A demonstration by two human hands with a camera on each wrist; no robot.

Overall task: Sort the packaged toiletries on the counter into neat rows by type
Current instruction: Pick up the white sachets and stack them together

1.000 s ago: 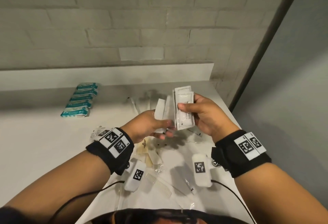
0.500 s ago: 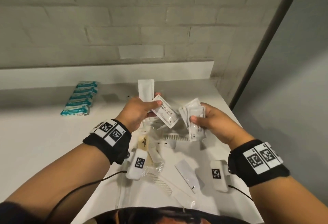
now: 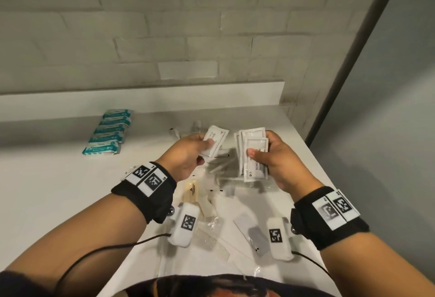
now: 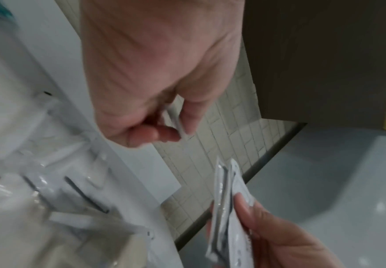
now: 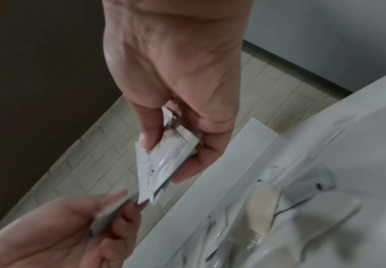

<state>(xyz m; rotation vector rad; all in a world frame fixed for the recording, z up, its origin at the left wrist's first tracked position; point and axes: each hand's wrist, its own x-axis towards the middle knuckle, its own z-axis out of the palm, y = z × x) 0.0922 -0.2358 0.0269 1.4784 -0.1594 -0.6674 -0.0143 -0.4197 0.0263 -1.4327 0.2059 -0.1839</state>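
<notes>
My left hand [image 3: 207, 146] pinches a white printed sachet [image 3: 215, 140] between thumb and fingers above the middle of the white counter [image 3: 58, 190]. In the left wrist view the sachet's edge [image 4: 176, 121] shows between the fingers. Just to the right, my right hand [image 3: 259, 148] grips a fanned stack of several similar white sachets [image 3: 255, 162], held upright. The right wrist view shows that stack [image 5: 164, 159] between thumb and fingers. The two hands are a small gap apart.
A neat row of teal packets [image 3: 107, 131] lies at the back left. Loose items lie under the hands: a cream tube [image 3: 191, 192], combs in clear wrap [image 3: 213, 241], a grey sachet [image 3: 256, 235]. The counter's right edge [image 3: 313, 162] is beside my right hand.
My right hand has lifted its stack and turned it upright. My left hand has lowered its sachet and moved right, so the two hands are now closer together.
</notes>
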